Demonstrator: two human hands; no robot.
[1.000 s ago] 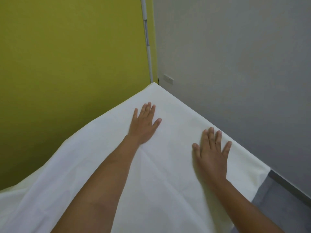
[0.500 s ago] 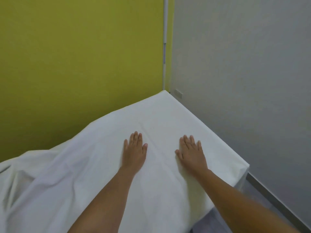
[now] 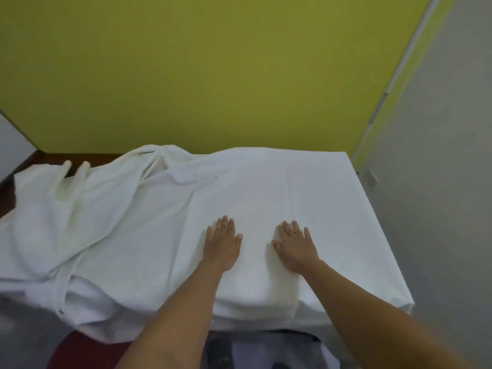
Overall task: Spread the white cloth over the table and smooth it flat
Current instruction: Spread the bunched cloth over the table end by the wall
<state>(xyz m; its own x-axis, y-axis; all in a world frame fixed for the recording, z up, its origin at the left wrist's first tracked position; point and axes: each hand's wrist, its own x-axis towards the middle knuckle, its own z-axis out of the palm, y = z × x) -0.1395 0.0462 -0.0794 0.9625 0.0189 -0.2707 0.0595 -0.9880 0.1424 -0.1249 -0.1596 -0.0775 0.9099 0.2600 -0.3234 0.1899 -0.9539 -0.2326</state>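
At the far left corner the dark wood of the table [image 3: 26, 162] shows bare. The white cloth [image 3: 149, 222] begins just beside that corner and covers the rest of the top. Over the left half it lies bunched, with long ridges and folds running from the far edge toward the near edge, where a loose fold hangs down over the side.

Right of the middle, nearer the near edge than the far one, the left hand [image 3: 222, 245] lies palm down on the cloth. Its fingers are straight and close together and point toward the far edge, and its grip is released, holding nothing. The forearm reaches in from below over the near edge. Just beside it, a little apart, the right hand [image 3: 295, 246] also lies flat on the cloth, fingers slightly spread and angled toward the far left, grip likewise released.

Around and beyond both hands the right half of the cloth is smooth. It reaches the far right corner and drapes over the right edge and the near right corner.

Behind the table stands a yellow-green wall [image 3: 213, 70], and a grey wall [image 3: 447, 182] runs along the right edge.
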